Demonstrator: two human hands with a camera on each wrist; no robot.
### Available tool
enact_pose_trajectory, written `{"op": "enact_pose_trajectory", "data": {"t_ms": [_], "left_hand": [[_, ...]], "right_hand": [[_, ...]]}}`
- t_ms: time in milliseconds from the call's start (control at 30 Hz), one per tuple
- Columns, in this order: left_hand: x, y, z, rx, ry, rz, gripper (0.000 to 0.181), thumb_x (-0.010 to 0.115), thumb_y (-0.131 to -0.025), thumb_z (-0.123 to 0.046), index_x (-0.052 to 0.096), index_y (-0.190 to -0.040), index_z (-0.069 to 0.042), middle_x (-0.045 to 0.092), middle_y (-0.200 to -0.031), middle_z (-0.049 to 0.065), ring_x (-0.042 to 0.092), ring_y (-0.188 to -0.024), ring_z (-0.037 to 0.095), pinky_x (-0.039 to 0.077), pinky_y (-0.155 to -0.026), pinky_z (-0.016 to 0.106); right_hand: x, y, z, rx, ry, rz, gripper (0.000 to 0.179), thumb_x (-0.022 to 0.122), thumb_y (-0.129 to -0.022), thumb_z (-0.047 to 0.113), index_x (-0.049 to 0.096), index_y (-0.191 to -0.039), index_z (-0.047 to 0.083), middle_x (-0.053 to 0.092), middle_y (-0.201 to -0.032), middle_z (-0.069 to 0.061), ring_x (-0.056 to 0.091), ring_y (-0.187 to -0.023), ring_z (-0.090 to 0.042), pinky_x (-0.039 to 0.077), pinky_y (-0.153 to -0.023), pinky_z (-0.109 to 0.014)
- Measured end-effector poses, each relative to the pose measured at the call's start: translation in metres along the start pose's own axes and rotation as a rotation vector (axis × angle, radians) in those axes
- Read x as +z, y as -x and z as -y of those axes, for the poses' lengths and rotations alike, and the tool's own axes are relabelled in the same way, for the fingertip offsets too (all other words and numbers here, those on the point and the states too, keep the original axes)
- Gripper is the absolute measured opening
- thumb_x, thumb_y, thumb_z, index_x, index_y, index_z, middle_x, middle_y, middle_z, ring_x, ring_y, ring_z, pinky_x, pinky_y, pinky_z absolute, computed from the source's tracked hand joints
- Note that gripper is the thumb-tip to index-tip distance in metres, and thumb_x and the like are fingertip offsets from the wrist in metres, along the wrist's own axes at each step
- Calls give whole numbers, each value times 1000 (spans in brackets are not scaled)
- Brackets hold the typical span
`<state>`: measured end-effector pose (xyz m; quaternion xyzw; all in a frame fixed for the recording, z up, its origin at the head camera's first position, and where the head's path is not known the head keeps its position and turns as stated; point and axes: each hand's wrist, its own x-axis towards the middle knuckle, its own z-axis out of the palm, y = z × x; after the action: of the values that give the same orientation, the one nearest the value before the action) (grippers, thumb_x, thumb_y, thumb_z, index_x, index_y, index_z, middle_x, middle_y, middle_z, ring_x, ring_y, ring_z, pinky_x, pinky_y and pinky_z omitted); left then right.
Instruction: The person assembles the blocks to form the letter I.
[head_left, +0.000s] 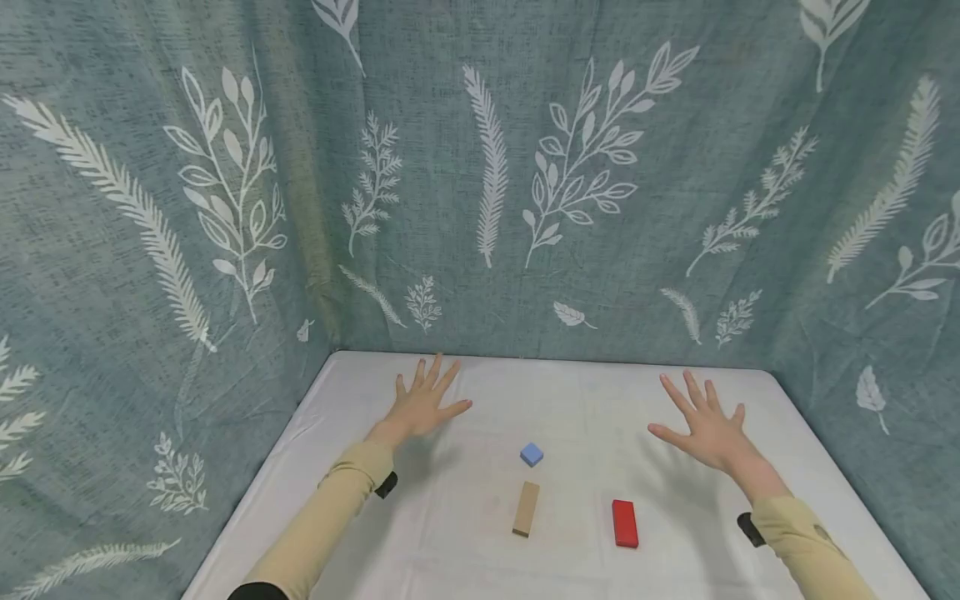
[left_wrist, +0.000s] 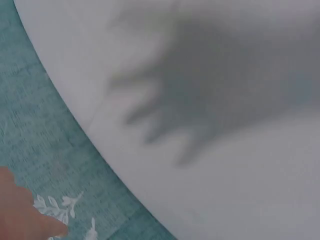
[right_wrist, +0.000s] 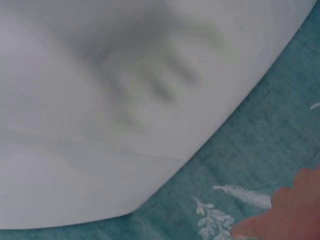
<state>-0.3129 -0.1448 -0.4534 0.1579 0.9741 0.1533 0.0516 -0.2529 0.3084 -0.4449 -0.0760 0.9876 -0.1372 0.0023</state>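
Three blocks lie on the white table. The blue block (head_left: 532, 454) is small and squarish, farthest back. Nearer the front is a long tan wooden block (head_left: 526, 509), and to its right a red rectangular block (head_left: 625, 523). My left hand (head_left: 422, 408) is raised over the table's left side, fingers spread and holding nothing. Over the right side my right hand (head_left: 712, 435) hovers the same way, fingers splayed. Both hands are apart from the blocks. Each wrist view shows part of the hand at a lower corner and its shadow on the cloth.
A white cloth covers the table (head_left: 465, 567). Behind it and on both sides hangs a blue-green curtain (head_left: 450, 208) with white leaf patterns, close to the table's edges. Dark wrist straps show at both beige sleeves (head_left: 330, 508).
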Motion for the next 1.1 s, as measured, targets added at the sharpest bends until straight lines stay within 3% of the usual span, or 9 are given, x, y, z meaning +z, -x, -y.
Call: {"op": "enact_pose_trajectory", "data": {"t_ms": [200,500,733,1100], "left_hand": [[9,7,-10,92,29,-26,79,42,-92,-62,5,-153,-29,-2,-161,7,-1,-147,39,2,-111,73],[22,19,-24,193,76,2,78,45,-93,-59,12,-153,-24,7,-161,8,4,-147,36,5,-114,68],[33,31,-33,241,129,33,76,46,-93,-57,14,-153,-25,10,-161,6,5,-148,34,6,-116,65],[52,41,-44,336,141,75,76,53,-92,-51,18,-153,-20,15,-160,8,11,-147,34,10,-117,64]], "right_hand": [[10,8,6,-74,-18,-13,90,52,-84,67,6,-153,32,5,-159,-21,4,-140,-55,-3,-94,-85],[26,20,18,-146,-42,-5,86,57,-83,64,13,-152,35,10,-160,-16,9,-142,-51,0,-97,-83],[34,29,28,-170,-56,11,84,58,-83,62,18,-152,34,14,-159,-15,12,-142,-49,4,-98,-82],[51,42,32,-191,-117,48,85,62,-82,59,19,-151,35,17,-159,-12,14,-143,-47,5,-100,-80]]}}
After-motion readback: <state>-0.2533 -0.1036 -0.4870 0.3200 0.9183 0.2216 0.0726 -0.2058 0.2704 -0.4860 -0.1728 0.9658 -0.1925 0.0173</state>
